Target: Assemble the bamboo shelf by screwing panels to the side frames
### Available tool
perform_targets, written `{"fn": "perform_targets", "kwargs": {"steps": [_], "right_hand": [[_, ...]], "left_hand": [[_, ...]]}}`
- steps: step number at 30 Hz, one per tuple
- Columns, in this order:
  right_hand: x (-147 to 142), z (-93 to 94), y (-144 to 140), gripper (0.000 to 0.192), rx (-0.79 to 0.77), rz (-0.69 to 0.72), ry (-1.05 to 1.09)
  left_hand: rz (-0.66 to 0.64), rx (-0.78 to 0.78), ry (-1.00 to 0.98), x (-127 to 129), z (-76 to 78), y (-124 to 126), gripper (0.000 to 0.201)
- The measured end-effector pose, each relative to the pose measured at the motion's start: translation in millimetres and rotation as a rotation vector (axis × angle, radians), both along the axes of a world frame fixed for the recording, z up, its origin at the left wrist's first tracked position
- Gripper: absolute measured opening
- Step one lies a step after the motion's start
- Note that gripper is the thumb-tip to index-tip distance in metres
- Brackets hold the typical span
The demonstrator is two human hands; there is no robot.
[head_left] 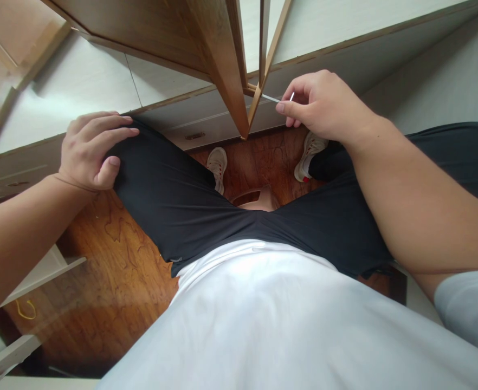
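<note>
Thin silver metal pin point(277, 98) pinched in right hand point(324, 105), tip poked at brown wooden frame corner point(250, 89). Left hand point(90, 149) rested loosely curled on black-trousered knee point(149, 162), nothing held. Steady push judged needed next.

We see black trousers point(174, 200) under a white shirt point(271, 314). Our shoes point(218, 165) are white with red marks. The floor point(112, 281) is reddish-brown wood with a swirling grain. The panels point(218, 59) are mid-brown wood with white faces. The rod point(279, 99) is thin and silvery. A yellow cord point(25, 310) lies at lower left.
</note>
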State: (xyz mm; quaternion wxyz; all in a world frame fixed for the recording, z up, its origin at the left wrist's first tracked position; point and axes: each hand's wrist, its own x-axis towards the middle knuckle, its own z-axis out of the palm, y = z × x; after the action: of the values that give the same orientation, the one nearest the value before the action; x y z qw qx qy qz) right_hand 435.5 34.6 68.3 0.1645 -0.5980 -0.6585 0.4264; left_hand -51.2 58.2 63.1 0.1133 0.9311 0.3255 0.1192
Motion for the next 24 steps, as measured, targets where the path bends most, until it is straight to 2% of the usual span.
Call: {"fn": "perform_targets", "kwargs": {"steps": [5, 12, 17, 24], "right_hand": [[1, 1.6, 0, 0.007, 0.016, -0.012, -0.008], [2, 5.1, 0, 0.008, 0.035, -0.044, -0.035], [6, 11.4, 1, 0.012, 0.104, -0.058, -0.097], [9, 12.3, 0, 0.015, 0.206, -0.040, -0.086]], "left_hand": [[0.060, -0.030, 0.056, -1, -1.3, 0, 0.084], [0.076, -0.028, 0.075, 0, 0.3, -2, 0.086], [0.027, -0.007, 0.014, 1, 1.0, -2, 0.074], [0.004, -0.002, -0.004, 3, 1.9, -3, 0.070]]}}
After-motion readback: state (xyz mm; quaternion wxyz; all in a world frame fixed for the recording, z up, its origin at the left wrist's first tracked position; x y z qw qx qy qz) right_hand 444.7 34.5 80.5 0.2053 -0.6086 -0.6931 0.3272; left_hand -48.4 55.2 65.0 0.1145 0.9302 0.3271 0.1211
